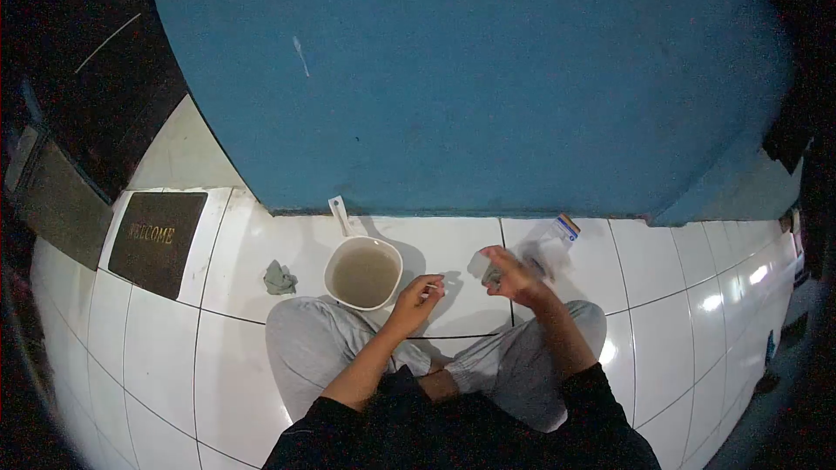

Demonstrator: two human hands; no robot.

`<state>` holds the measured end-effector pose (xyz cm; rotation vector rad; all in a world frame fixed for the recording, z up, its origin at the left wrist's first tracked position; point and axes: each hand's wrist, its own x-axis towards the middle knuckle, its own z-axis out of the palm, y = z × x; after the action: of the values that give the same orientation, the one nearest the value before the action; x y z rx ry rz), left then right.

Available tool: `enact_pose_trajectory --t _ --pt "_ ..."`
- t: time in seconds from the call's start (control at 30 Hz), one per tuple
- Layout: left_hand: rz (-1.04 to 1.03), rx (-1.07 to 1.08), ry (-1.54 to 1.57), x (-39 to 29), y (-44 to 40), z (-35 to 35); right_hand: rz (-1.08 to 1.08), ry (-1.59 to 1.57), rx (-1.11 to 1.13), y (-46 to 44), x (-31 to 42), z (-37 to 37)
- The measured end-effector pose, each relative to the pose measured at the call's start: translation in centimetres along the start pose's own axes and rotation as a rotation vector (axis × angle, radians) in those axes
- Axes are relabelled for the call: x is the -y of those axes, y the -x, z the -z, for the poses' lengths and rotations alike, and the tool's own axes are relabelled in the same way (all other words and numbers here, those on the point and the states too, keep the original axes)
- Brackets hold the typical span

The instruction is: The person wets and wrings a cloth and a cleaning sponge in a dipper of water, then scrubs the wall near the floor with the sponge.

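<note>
My left hand [420,301] is just right of a white dipper [400,271]. Its fingers are closed in a pinch, and a small pale bit shows at the fingertips, too small to name. Murky greyish water [364,277] fills much of the dipper, whose handle points toward the wall. Across a short gap, my right hand [515,278] has its index finger stretched out and the thumb apart from it. A small grey patch shows between them; I cannot tell whether the hand touches it. Beyond this hand lies a clear plastic packet [557,239] with a blue and yellow label.
A crumpled grey cloth [279,278] lies on the white tiles left of the dipper. The blue wall [453,122] rises close in front. A dark WELCOME mat [157,244] is at the far left. My crossed legs [318,344] border the near side.
</note>
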<state>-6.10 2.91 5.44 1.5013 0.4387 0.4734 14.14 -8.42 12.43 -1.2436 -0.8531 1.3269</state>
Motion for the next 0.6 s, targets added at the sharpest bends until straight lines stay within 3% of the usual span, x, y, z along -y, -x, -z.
enact_pose_trajectory --t 0.07,0.13,0.2,0.27,0.4,0.47,0.6 --pt "-0.026 -0.020 -0.023 -1.3 0.1 -0.4 -0.193 0.024 -0.060 -0.9 -1.5 -1.7" --pt "-0.052 -0.037 -0.044 -2.3 0.1 -0.7 -0.266 0.386 -0.130 -0.7 0.2 -5.2" --pt "-0.047 -0.036 -0.164 -2.7 0.3 -0.7 -0.237 0.357 -0.077 -1.3 -1.7 -5.3" --pt "-0.057 -0.054 -0.187 -2.2 0.1 -0.6 -0.028 0.535 -0.057 -1.7 -2.7 -5.3" --pt "-0.058 -0.093 -0.183 -2.7 0.0 -0.6 -0.112 0.414 -0.017 -1.7 -2.5 -5.6" --pt "-0.078 -0.096 -0.170 -3.1 0.0 -0.5 0.114 0.441 -0.033 -2.0 -4.2 -5.2" --pt "-0.188 -0.149 -0.176 -5.4 0.0 0.4 -0.044 0.479 -0.051 -1.1 1.2 -7.8"
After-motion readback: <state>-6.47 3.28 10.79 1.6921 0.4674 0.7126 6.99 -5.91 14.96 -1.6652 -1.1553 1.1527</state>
